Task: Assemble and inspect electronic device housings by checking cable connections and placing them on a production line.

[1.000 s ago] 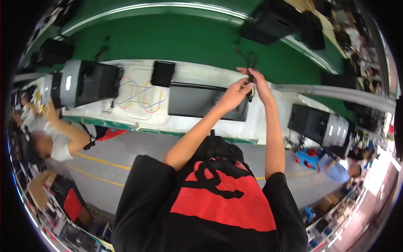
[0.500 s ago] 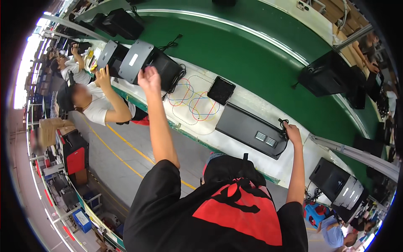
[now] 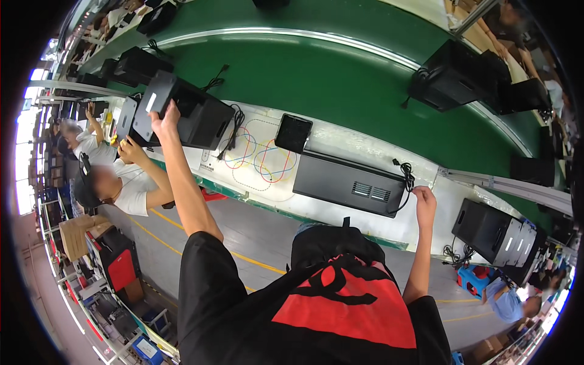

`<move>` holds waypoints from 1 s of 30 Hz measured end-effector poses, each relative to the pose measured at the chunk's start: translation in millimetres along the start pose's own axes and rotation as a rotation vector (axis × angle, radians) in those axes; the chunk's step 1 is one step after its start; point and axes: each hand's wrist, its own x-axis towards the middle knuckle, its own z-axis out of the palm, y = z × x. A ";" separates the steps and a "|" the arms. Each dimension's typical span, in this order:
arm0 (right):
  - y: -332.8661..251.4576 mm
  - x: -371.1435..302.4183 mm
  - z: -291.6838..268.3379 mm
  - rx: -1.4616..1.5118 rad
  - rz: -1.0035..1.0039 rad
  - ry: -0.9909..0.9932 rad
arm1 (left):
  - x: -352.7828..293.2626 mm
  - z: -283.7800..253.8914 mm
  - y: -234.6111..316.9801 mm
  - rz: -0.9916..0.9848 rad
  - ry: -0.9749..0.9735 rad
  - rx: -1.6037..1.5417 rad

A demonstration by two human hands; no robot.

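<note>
My left hand (image 3: pixel 165 119) is at the far left of the bench, its fingers bent round the edge of a black box-shaped cabinet (image 3: pixel 210 121) with a grey end panel. My right hand (image 3: pixel 425 198) is curled closed at the right end of a long dark flat casing (image 3: pixel 340 181) with two vent grilles. A bundled black power cord (image 3: pixel 406 173) lies right by its fingertips; whether they pinch it is hidden. Left of the casing lies a square black tray (image 3: pixel 294 132). Another black cord (image 3: pixel 234 125) hangs beside the cabinet.
The white bench (image 3: pixel 255 182) has coloured looping lines drawn on it. Beside my left arm, a co-worker (image 3: pixel 137 179) in white reaches toward a second grey-panelled unit (image 3: pixel 126 118). More black cabinets (image 3: pixel 459 73) stand on the green conveyor (image 3: pixel 340 79). Another black unit (image 3: pixel 483 228) is at right.
My left hand has gone from open beside the cabinet to gripping its edge, and the grey panel looks tilted. The view has shifted. My right hand has moved slightly away from the cord bundle.
</note>
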 end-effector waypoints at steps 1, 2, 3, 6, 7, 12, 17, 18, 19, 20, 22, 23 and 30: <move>-2.1 -3.2 2.7 0.005 0.002 -0.005 | -12.4 10.1 -13.1 0.073 -0.042 0.086; -3.9 -8.5 4.8 0.037 -0.018 0.079 | -20.9 18.1 -35.3 0.132 -0.076 0.175; -9.9 -9.6 10.9 0.078 -0.051 0.143 | -33.8 31.4 -35.3 0.074 -0.123 0.136; -40.2 -17.5 26.1 0.085 -0.157 0.276 | -59.6 51.7 -62.8 -0.033 -0.206 0.137; -44.6 -20.1 28.5 0.090 -0.196 0.341 | -64.3 46.8 -92.6 -0.090 -0.254 0.196; -81.3 -17.3 60.3 0.009 -0.273 0.642 | -104.1 75.1 -154.6 -0.268 -0.377 0.297; -103.7 -8.2 81.4 0.370 -0.225 0.136 | -124.7 42.3 -242.4 -0.462 -0.476 0.363; -98.7 6.6 88.7 0.466 -0.209 -0.032 | -127.8 32.9 -256.2 -0.550 -0.458 0.346; -100.2 26.0 92.6 0.694 -0.047 -0.241 | -149.1 18.5 -285.3 -0.583 -0.533 0.399; -103.2 44.1 93.8 0.917 0.116 -0.453 | -163.8 5.8 -305.8 -0.663 -0.541 0.412; -115.5 76.8 90.6 1.358 0.370 -0.684 | -189.7 -18.8 -337.6 -0.740 -0.524 0.467; -121.9 88.6 85.8 1.413 0.451 -0.646 | -203.2 -34.7 -354.4 -0.819 -0.485 0.461; -84.9 122.1 24.7 1.802 0.497 -0.094 | -280.9 -126.6 -437.7 -1.121 -0.178 0.607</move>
